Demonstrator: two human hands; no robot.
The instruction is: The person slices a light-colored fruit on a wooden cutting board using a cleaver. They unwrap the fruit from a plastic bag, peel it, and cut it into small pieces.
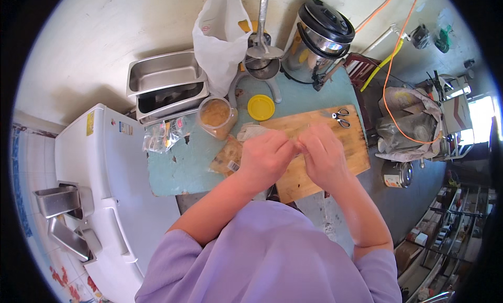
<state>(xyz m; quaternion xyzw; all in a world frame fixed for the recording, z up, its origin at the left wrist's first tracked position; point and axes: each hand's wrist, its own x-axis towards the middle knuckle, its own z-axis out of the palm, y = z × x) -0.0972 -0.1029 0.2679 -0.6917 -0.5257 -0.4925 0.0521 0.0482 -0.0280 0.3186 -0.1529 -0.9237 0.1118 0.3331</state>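
My left hand and my right hand meet fingertip to fingertip above a wooden board. Both are closed around something small and pale, too hidden to name. Scissors with dark handles lie on the board's far right part. Left of my left hand is a clear plastic packet with brownish contents and a printed label. Behind it stands a clear plastic tub of orange-brown contents, its top uncovered. A yellow round lid lies beside the tub, and a pale crumpled cloth or wrapper is near my knuckles.
Steel pans, a white plastic bag, a metal hand press and a large lidded urn line the back of the blue table. Clear wrappers lie at left. A white refrigerator adjoins; an orange cable hangs right.
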